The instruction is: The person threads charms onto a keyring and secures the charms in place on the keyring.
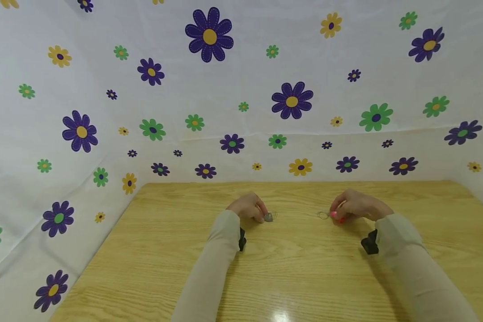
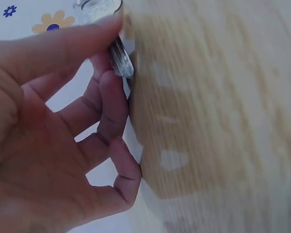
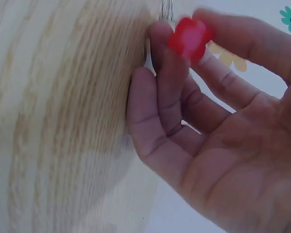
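Observation:
My left hand [image 1: 249, 206] pinches a silver key [image 1: 268, 218] just over the table, left of centre. In the left wrist view the key's ridged blade [image 2: 120, 56] sticks out below the thumb, and its wide head is partly covered. A thin wire ring [image 1: 276, 215] shows beside the key's head. On the right, my right hand [image 1: 356, 205] holds a red and pink flower-shaped charm [image 3: 191, 39] between thumb and fingers. A metal key ring [image 1: 323, 215] extends from the charm toward the left. Key and charm are apart, with bare wood between them.
The wooden table [image 1: 298, 268] reaches back to a white cloth [image 1: 241, 80] printed with flowers, which also hangs along the left and right sides. Black wrist devices [image 1: 370, 243] sit under both cuffs.

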